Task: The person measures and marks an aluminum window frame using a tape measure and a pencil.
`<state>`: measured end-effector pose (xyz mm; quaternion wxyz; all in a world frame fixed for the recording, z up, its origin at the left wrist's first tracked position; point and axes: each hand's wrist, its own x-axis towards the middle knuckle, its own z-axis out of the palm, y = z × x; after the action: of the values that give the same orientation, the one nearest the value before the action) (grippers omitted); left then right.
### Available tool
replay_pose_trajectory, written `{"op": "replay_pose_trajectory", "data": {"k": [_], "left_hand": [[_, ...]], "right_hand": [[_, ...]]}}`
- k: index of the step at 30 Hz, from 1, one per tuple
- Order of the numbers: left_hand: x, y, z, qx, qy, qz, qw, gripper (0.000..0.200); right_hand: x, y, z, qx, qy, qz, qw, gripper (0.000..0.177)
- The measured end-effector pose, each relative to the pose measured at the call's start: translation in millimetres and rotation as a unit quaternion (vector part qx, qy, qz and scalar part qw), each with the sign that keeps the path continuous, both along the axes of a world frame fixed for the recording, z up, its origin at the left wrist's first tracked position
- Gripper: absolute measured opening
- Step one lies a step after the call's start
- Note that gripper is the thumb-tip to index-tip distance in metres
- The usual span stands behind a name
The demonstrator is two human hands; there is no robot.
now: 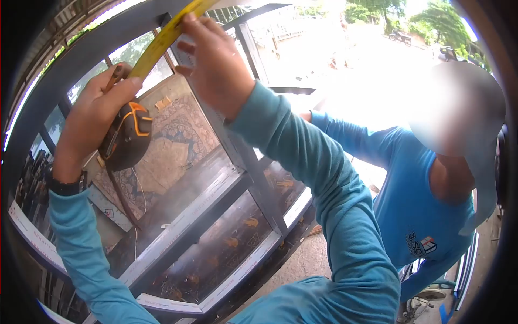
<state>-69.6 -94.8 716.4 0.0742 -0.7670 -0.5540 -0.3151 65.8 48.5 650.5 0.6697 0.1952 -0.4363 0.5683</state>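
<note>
My left hand [89,116] is closed around a tape measure, its thumb on the yellow blade [164,43]. The black and orange tape case [129,135] shows just below the fingers. A slim brown stick, perhaps a pencil [114,77], also sits between those fingers. Higher up, my right hand [213,62] pinches the blade near the top edge, with its other fingers loosely spread. The blade slants up and right past a dark metal frame [253,189] with glass panes, and its far end is out of view.
A co-worker in a blue shirt [415,200] stands close on my right, one arm reaching toward the frame. A patterned rug or sheet [181,127] lies behind the frame. Printed protective film [183,208] covers the bars. Outside are trees [442,24] and a motorbike [400,38].
</note>
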Motion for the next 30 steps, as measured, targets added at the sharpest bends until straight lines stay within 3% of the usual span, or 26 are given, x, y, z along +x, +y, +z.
{"op": "replay_pose_trajectory", "data": {"k": [2, 3, 7, 9, 10, 13, 18, 20, 24, 26, 30], "left_hand": [[0, -3, 8, 0.037, 0.055, 0.107, 0.992, 0.028], [-4, -9, 14, 0.044, 0.086, 0.171, 0.981, 0.026], [-90, -45, 19, 0.120, 0.187, 0.268, 0.938, 0.021], [-108, -38, 12, 0.275, 0.239, 0.231, 0.902, 0.020], [-104, -33, 14, 0.267, 0.254, 0.234, 0.900, 0.020], [-73, -3, 16, 0.280, 0.300, 0.200, 0.890, 0.022], [-11, 33, 35, 0.255, 0.381, 0.304, 0.835, 0.025], [14, 42, 41, 0.229, 0.360, 0.335, 0.840, 0.028], [20, 38, 42, 0.288, 0.391, 0.411, 0.771, 0.033], [35, 35, 38, 0.268, 0.362, 0.477, 0.755, 0.033], [28, 30, 43, 0.294, 0.376, 0.501, 0.722, 0.032]], "right_hand": [[59, 81, 31, -0.040, 0.024, 0.065, 0.997, 0.021], [86, 128, 41, -0.044, 0.043, -0.005, 0.998, 0.017], [166, 246, 47, -0.092, 0.047, -0.260, 0.960, 0.018], [179, 277, 40, -0.101, 0.022, -0.343, 0.934, 0.019], [177, 291, 40, -0.099, 0.006, -0.372, 0.923, 0.019], [167, 311, 43, -0.082, -0.040, -0.447, 0.890, 0.020], [164, 335, 57, -0.056, -0.106, -0.524, 0.843, 0.022], [169, 346, 64, -0.047, -0.131, -0.551, 0.823, 0.023], [172, 355, 76, -0.034, -0.169, -0.573, 0.801, 0.024], [172, 357, 78, -0.035, -0.181, -0.575, 0.797, 0.025], [170, 359, 83, -0.037, -0.200, -0.585, 0.785, 0.026]]}}
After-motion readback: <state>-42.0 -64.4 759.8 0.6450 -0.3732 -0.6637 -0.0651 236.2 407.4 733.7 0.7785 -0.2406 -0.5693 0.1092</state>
